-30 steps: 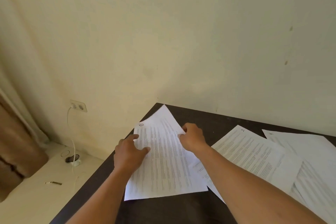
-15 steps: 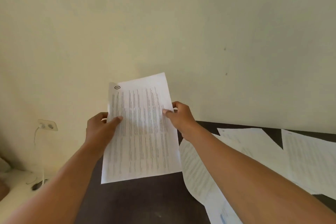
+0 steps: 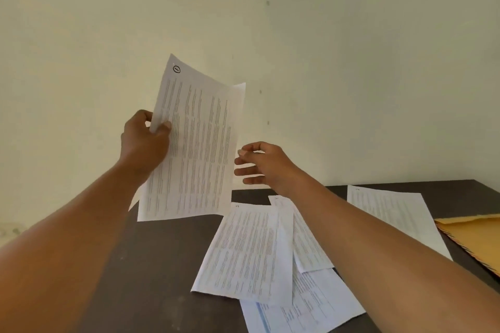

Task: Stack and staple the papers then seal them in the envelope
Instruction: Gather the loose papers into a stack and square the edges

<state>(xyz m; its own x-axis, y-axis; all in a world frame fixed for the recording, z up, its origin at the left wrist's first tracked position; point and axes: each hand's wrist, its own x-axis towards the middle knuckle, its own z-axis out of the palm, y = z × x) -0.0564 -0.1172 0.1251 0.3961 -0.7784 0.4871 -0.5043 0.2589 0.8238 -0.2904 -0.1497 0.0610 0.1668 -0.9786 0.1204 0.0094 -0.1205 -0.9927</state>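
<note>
Item: white printed sheet marked with a circled numeral [image 3: 192,143], held upright above the dark desk [image 3: 162,265], pinched at its left edge by the left hand [image 3: 144,143]. Right hand [image 3: 263,163] released, fingers spread, empty. Remaining loose white printed sheets [image 3: 249,249] lie below-right, long axes running away from the person; right hand nearer. Tan paper envelope [image 3: 476,238] far right.

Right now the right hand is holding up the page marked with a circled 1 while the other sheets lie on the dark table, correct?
Not quite: the left hand holds up the page marked with a circled 1, pinching its left edge. The right hand is open and empty beside it. The other sheets do lie on the dark table, as the head view shows.
</note>
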